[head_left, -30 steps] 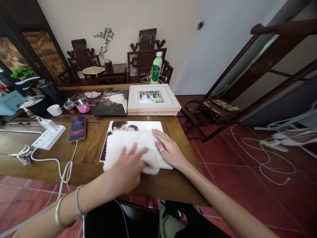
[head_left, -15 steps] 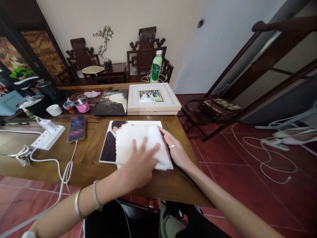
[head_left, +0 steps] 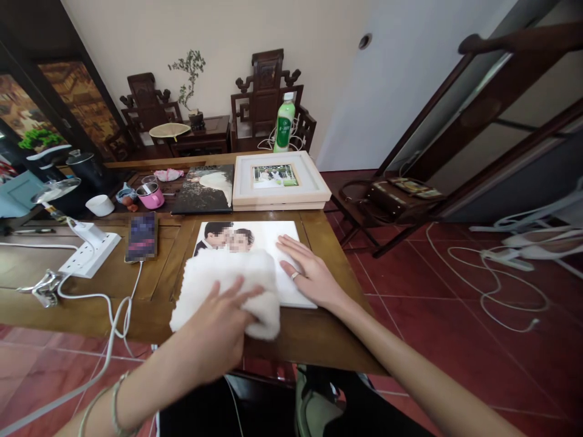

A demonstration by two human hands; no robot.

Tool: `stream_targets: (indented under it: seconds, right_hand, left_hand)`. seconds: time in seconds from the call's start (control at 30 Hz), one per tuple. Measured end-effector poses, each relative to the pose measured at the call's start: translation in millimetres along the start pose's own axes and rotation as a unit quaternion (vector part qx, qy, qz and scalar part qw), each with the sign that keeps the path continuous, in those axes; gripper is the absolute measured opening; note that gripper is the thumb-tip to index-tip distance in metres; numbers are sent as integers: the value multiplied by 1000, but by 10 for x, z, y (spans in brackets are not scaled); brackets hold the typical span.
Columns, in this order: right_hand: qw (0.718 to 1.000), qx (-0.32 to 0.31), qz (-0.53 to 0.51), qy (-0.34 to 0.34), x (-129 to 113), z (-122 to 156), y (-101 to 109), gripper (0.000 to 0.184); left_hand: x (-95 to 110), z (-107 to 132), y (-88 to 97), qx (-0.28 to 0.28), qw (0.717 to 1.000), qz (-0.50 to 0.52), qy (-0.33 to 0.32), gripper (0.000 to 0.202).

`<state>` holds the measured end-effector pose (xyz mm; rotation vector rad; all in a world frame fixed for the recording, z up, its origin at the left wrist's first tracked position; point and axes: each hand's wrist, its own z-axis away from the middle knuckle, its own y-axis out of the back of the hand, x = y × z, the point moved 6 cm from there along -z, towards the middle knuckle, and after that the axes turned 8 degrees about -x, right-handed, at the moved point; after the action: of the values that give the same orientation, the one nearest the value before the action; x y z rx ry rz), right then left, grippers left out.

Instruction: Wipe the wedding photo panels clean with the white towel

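Observation:
My left hand (head_left: pixel 223 328) holds a fluffy white cloth (head_left: pixel 200 273) from above, its fingers pressing down and spread over the top. That cloth covers the lower left of a white photo panel (head_left: pixel 268 233) and hangs past its near edge onto the wood. Two people's heads are visible in the panel's picture, above the cloth. Over on the panel's right part lies my right hand (head_left: pixel 314 273), fingers stretched out flat and a ring on one of them. Nothing shows in its grasp.
Behind the panel are white framed pictures (head_left: pixel 314 173), a dark photo board (head_left: pixel 182 191) and a green bottle (head_left: pixel 285 124). Leftward stand a pink cup (head_left: pixel 150 195), a phone (head_left: pixel 141 237) and a power strip (head_left: pixel 91 258) with trailing cables. A folding chair (head_left: pixel 359 209) stands right of the table.
My left hand and the cloth have slid left and toward me, baring the panel's upper and right parts. My right hand has shifted from the panel's right edge onto its face.

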<state>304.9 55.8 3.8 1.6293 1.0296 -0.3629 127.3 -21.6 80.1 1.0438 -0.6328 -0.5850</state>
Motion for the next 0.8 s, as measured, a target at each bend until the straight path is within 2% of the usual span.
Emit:
stream_targets:
  seconds: [0.07,0.13,0.27,0.37,0.43,0.5,0.57,0.8]
  right_hand:
    - [1000,3,19,4,-4,-1,-4,43]
    - [999,1,31,16,-29,-4,-1,44]
    - [999,-3,36,39,-86,-12,25,39]
    - [999,-11,40,34,-85,-16,25,38]
    - [999,-15,40,27,-61,-15,13,40]
    - [999,-7,35,18,-26,-10,7,43]
    - [999,0,29,14,5,-5,2,44]
    - [1000,3,7,12,3,-3,5,45]
  left_hand:
    - [-180,-178,109,28,999,11,29,47]
    - [-269,-416,241,80,996,35,19,47]
    - [-240,-948,534,180,978,92,-43,39]
    - [-206,-1307,674,161,979,106,-72,35]
    - [-269,-1452,715,136,983,107,-55,32]
    - [-385,-1488,726,128,986,106,-28,31]
    - [-506,-1425,709,133,986,104,-17,32]
    - [-976,-849,518,147,984,100,13,29]
